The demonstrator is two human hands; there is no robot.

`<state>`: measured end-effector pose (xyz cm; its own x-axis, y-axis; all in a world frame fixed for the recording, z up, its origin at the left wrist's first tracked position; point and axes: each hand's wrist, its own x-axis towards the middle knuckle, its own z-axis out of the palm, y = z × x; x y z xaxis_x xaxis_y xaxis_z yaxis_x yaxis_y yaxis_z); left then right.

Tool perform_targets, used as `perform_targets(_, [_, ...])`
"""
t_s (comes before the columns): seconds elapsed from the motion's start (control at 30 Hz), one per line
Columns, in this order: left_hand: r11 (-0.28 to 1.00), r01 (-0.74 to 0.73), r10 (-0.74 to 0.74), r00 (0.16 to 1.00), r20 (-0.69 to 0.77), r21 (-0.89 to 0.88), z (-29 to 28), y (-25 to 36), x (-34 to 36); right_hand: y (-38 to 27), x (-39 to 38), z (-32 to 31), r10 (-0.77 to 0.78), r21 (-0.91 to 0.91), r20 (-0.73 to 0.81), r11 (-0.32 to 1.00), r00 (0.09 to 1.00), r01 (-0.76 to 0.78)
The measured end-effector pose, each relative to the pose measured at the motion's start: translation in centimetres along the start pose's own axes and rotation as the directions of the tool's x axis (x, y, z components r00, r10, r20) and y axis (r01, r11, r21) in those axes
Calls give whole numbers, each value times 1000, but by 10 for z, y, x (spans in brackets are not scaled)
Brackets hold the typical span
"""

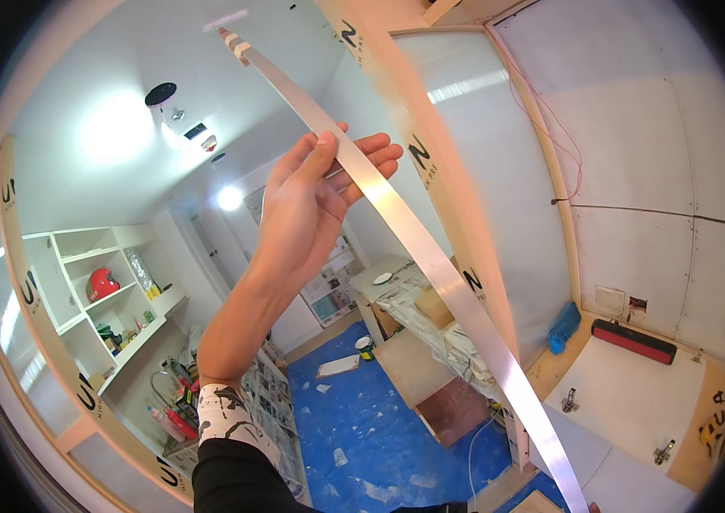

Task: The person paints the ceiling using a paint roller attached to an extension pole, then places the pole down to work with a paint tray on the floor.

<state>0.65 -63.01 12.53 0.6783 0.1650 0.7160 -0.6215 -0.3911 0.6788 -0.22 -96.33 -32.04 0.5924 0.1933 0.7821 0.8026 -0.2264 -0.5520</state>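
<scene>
We held long metal strip (433,256) aslant, passing before wooden frame (392,94). Left hand (304,184) pinched strip lightly, thumb in front, other fingers loosely spread. Right hand (593,508) barely showed at lower end; its grip we could not tell. Risks, we judged: light pinch could let strip twist or slip; flexing length could scrape frame; thin edges could nick fingers.

A long, flat, silvery metal strip (425,248) slants through my left hand (307,201), upper left to lower right. Left of it, a round red helmet (104,285) sits in a white, boxy shelf unit (72,324). Below, a round, white-topped tub (365,344) stands on blue floor sheeting (311,406). Right, a long black-and-red bar (634,341) lies at a flat white board's (623,389) far edge.
</scene>
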Motion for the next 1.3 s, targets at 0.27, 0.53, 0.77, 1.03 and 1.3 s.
perform_targets(0.27, [991, 119, -120, 993, -16, -68, 28, -9, -37, 5, -47, -43, 216, -113, 187, 974, 958, -198])
perform_targets(0.53, [989, 146, -145, 987, -71, 9, 3, -3, -43, -2, -43, -16, 122, 99, 146, 986, 982, -137])
perform_targets(0.77, [989, 135, -126, 983, -131, 66, -8, 10, -47, -27, -38, 4, 112, 155, 163, 978, 980, -138])
perform_targets(1.03, [986, 91, -66, 981, -181, 136, -31, 22, -47, -41, -43, 24, 99, 249, 177, 958, 979, -142])
perform_targets(1.3, [987, 112, -89, 980, -177, 120, -67, 17, -24, -59, -30, 51, 73, 221, 163, 969, 984, -108])
